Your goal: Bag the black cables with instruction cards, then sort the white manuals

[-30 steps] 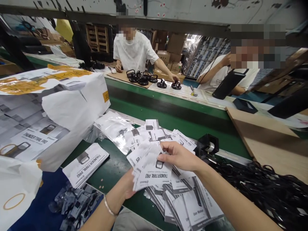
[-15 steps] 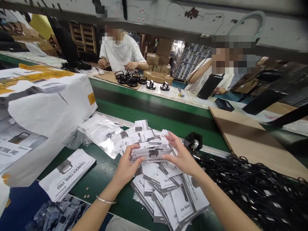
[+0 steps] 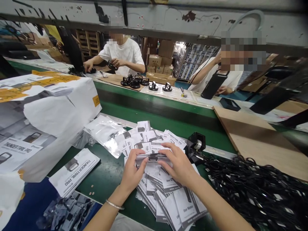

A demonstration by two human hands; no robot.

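Note:
A folded paper user manual [image 3: 152, 158] is held up edge-on, its printed side turned mostly away. My left hand [image 3: 135, 166] grips its left end between thumb and fingers. At the right end, the fingers and thumb of my right hand [image 3: 176, 163] close around it. Below and behind both hands lies a loose heap of user manuals [image 3: 184, 205], grey and white, overlapping at many angles. A neat stack of "Thunder Trail Pro" leaflets [image 3: 74, 171] rests to the left on the green bench.
Tangled black cables [image 3: 255, 192] cover the right side, beside a tape dispenser [image 3: 197, 142]. Clear plastic bags [image 3: 106, 133] and a large white paper package [image 3: 60, 112] stand left. Small bagged parts [image 3: 69, 211] lie front left. Beyond the green conveyor [image 3: 149, 112], two people handle black parts.
The manual in my hands has tipped to show its edge, and my right hand has closed in on it. The view has shifted slightly. The far-left person's hands have moved.

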